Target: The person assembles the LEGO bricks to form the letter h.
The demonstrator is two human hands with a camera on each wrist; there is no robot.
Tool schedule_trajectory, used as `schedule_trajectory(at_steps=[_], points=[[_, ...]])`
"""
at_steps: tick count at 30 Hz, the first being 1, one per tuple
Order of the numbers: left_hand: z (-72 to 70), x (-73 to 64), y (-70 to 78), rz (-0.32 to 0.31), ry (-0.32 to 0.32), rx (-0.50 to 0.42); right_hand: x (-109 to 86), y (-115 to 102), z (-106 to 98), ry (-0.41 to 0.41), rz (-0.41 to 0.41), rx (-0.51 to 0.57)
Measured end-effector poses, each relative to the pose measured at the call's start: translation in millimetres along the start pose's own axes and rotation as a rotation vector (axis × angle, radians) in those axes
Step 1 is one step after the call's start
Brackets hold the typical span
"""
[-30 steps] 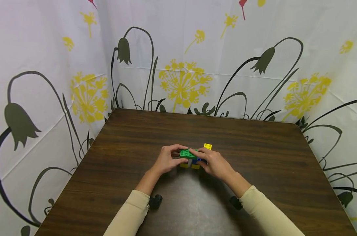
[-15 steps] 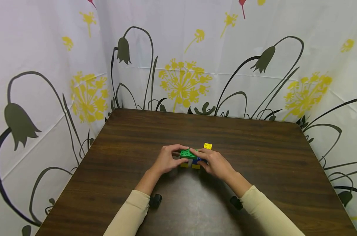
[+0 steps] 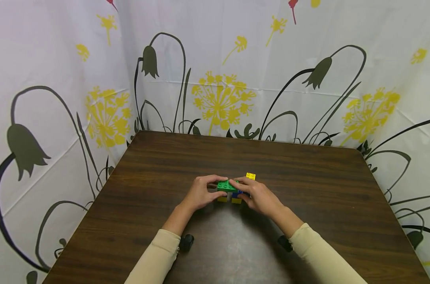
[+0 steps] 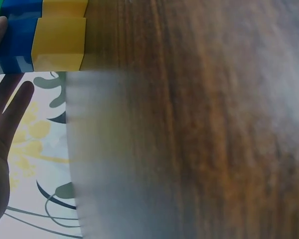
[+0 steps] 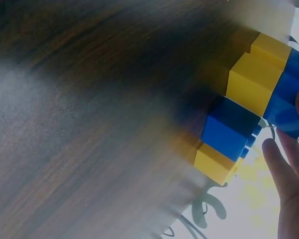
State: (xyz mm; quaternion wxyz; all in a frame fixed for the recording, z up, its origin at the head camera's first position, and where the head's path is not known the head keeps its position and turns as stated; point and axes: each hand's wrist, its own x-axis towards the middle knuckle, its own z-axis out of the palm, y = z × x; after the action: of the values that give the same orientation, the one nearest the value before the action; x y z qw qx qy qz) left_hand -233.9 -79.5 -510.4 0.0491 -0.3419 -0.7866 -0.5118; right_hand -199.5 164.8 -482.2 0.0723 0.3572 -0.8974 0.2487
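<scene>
Both hands hold a small structure of toy building bricks near the table's middle. Its top is a studded green brick (image 3: pixel 226 185), over blue bricks (image 5: pixel 283 107) and yellow bricks (image 5: pixel 254 82) at the base. My left hand (image 3: pixel 200 192) grips its left end, index finger at the far side of the green brick and thumb at the near side. On the right, my right hand (image 3: pixel 260 196) lays fingers over the green brick's end, with its thumb on a blue brick. A gap shows between the two yellow feet in the head view.
Close behind the right hand stand another yellow brick (image 3: pixel 250 176) and a blue brick (image 5: pixel 226 129), partly hidden in the head view. The brown wooden table (image 3: pixel 158 157) ends at a flower-print curtain (image 3: pixel 215 51) along its back and sides.
</scene>
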Motion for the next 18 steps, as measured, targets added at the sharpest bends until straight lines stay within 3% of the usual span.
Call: schedule_trajectory(at_steps=[14,18], points=[[-2.3,3.5,-5.2,0.001,-0.028,0.022,-2.1,0.5,2.9,0.008,0.005,0.001],[-1.4,4.2,-5.5,0.0,-0.009,-0.021,-2.6,0.1,2.0,-0.011,0.013,-0.008]])
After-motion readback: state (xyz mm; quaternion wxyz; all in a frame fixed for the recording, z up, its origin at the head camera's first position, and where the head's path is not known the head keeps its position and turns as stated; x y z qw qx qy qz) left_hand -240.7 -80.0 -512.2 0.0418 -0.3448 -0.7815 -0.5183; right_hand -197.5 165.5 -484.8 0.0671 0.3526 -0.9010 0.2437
